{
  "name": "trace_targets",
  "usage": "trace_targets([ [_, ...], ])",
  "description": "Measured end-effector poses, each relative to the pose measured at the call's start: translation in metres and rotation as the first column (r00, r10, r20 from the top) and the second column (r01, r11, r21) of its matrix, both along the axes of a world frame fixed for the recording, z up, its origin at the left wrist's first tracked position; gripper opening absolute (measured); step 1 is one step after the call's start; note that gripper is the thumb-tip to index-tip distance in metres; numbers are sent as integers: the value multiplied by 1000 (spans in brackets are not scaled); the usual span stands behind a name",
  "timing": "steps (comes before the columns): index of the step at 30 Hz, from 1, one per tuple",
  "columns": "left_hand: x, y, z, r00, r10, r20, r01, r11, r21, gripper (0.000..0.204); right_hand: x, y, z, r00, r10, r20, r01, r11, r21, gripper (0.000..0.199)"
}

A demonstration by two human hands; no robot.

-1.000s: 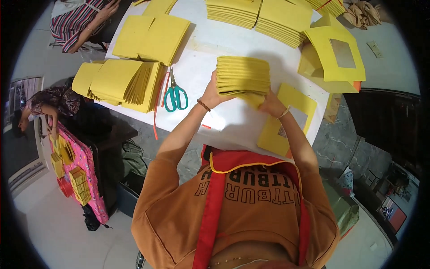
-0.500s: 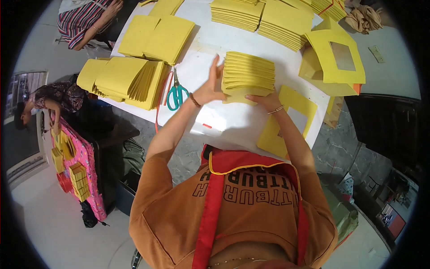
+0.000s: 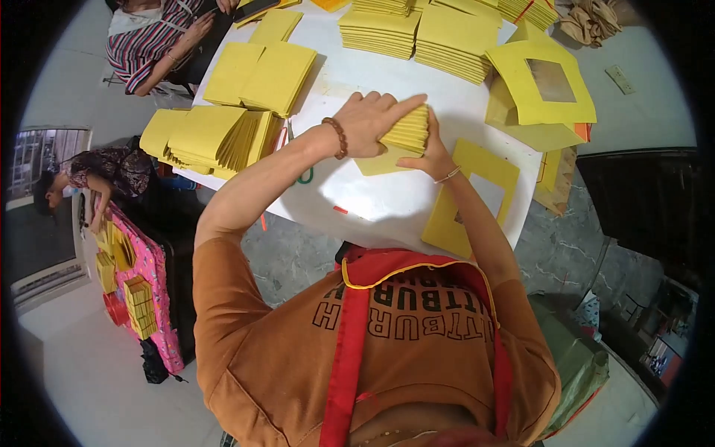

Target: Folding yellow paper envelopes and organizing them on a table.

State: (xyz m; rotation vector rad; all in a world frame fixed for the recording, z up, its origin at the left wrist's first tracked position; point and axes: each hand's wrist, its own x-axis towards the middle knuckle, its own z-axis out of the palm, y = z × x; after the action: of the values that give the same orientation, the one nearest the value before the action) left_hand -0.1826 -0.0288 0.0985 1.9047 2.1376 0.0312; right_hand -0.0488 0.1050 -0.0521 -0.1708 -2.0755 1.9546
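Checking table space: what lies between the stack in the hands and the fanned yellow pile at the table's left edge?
In the head view, between the held stack and the fanned pile: the left hand, its forearm, and bare white table.

Your hands had bare white tabletop (image 3: 372, 201) only just in front of you. A fanned heap of yellow paper sheets (image 3: 216, 138) blocked your left, two flat yellow stacks (image 3: 261, 74) lay beyond it, taller yellow piles (image 3: 417, 30) walled the far side, and yellow windowed cardboard frames (image 3: 544, 93) crowded your right.
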Motion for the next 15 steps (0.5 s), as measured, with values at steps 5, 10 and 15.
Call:
trace_targets([
  [5, -22, -29, 4, 752, 171, 636, -365, 912, 187, 103, 22, -6, -16, 980, -181, -81, 157, 958, -238, 131],
  [10, -9, -52, -35, 262, -22, 965, -611, 771, 183, 115, 28, 2, -23, 993, -22, 112, 13, 997, 78, 136],
  [15, 1, -56, -68, 216, -110, 970, -677, 699, 230, 114, 26, 4, 38, 995, -104, 4, 103, 982, -157, 135],
])
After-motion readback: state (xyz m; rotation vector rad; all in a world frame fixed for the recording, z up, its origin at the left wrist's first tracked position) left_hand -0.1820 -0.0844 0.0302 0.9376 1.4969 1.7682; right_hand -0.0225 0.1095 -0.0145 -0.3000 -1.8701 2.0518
